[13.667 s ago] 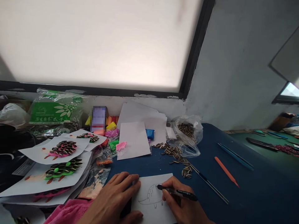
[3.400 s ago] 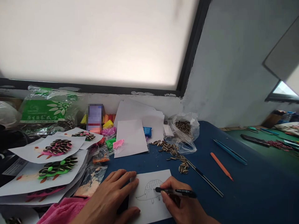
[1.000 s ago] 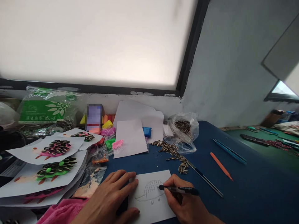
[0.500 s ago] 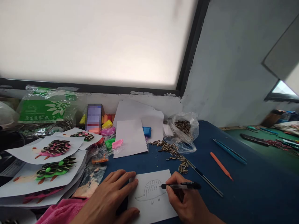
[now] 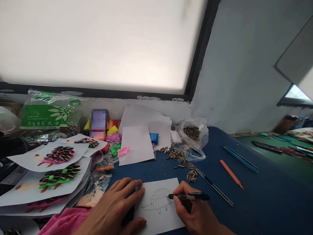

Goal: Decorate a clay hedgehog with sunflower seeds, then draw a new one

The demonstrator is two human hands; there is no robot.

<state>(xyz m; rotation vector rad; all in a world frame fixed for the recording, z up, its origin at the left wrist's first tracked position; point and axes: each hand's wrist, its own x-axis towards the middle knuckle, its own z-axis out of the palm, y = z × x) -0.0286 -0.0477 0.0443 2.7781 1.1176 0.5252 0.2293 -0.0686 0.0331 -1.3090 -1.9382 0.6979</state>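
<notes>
A white sheet of paper [image 5: 151, 222] lies on the blue table, bearing a line drawing of a hedgehog with small marks across its back. In my right hand [image 5: 195, 210] is a black pen [image 5: 189, 196], gripped between thumb and fingers, its tip on or just over the hedgehog's back. My left hand [image 5: 119, 204] rests with fingers spread at the paper's left edge, fingertips touching it. Sunflower seeds [image 5: 179, 156] are scattered beyond the paper. A thin metal-ended tool [image 5: 215, 186] lies to the right of them.
Stacked at left are finished-looking cards [image 5: 80, 182] with clay-and-seed hedgehogs. Behind stand a phone [image 5: 98, 122], coloured clay packs and blank sheets [image 5: 137, 143]. A plastic bag of seeds [image 5: 193, 135] sits at the back. An orange marker [image 5: 231, 174] and blue tweezers [image 5: 241, 159] lie right. A pink cloth [image 5: 66, 222] is near my left arm.
The pen and my right hand have shifted very slightly left on the drawing. My left hand holds the same place on the paper.
</notes>
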